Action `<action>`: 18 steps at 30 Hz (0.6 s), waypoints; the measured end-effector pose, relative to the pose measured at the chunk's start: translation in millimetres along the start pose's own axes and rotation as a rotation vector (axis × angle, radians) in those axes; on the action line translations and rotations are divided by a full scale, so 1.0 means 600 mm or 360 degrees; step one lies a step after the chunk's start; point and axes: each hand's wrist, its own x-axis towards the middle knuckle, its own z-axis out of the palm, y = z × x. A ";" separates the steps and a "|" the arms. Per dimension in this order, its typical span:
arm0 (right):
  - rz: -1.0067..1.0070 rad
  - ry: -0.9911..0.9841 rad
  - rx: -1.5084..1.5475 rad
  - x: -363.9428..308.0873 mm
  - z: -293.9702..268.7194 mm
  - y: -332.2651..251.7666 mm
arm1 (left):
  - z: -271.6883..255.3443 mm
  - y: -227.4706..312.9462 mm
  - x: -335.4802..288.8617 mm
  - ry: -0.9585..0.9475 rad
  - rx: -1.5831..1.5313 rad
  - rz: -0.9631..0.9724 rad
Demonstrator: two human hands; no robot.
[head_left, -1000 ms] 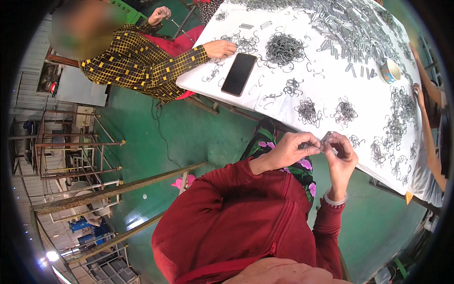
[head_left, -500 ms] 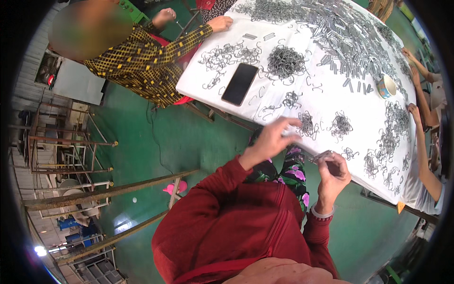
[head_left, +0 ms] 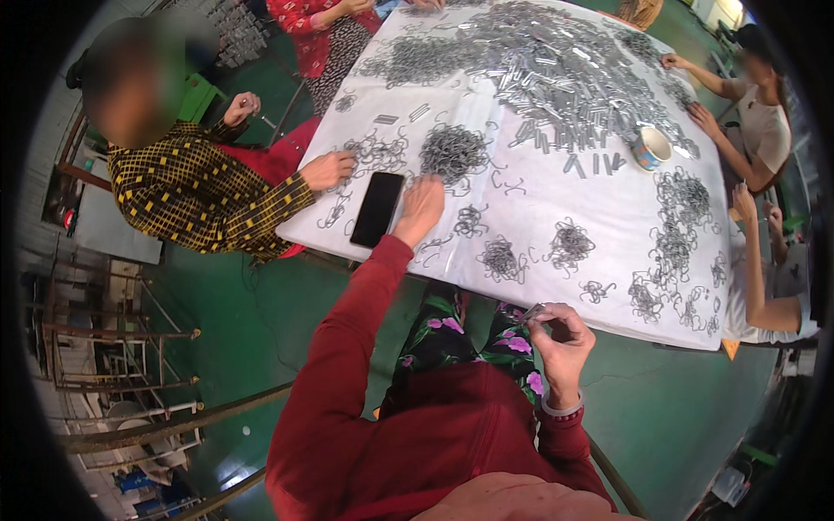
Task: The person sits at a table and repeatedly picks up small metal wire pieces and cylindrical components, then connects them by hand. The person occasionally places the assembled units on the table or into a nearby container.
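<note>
My left hand [head_left: 423, 208] reaches over the table to the near edge of a dense pile of bent wire hooks [head_left: 453, 153], just right of a black phone [head_left: 378, 208]. Its fingers point down and are partly hidden, so I cannot tell whether they grip a hook. Off the table's near edge, above my lap, my right hand [head_left: 563, 340] pinches a small grey metal piece [head_left: 533, 312] between thumb and fingers. Smaller heaps of wire hooks [head_left: 571, 244] lie on the white-covered table [head_left: 539, 204] between my hands and farther right.
A large heap of short metal strips [head_left: 556, 74] covers the far middle, with a paper cup [head_left: 651, 148] beside it. A co-worker in a yellow-and-black checked top [head_left: 200, 187] sits at the left, one hand among hooks. Others work at the far and right sides.
My left hand has moved forward and left, from above the near table edge to the dense hook pile. My right hand keeps its pinch on the metal piece. The view has shifted.
</note>
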 end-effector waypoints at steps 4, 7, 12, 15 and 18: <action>-0.0013 -0.0036 -0.0026 -0.003 -0.004 -0.010 | -0.036 0.010 -0.007 0.0134 -0.0345 0.0019; -0.0015 -0.0015 -0.0091 -0.015 -0.002 -0.010 | -0.084 0.036 -0.036 0.0252 -0.0737 0.0132; 0.0101 0.0070 -0.0076 -0.038 0.002 -0.001 | -0.173 0.130 -0.147 -0.0466 -0.2244 -0.0053; 0.0061 0.0110 -0.0115 -0.043 0.005 0.005 | -0.218 0.184 -0.224 -0.0691 -0.2546 0.0021; -0.0025 0.0107 0.0018 -0.049 0.009 0.011 | -0.214 0.200 -0.256 -0.0478 -0.2339 0.0442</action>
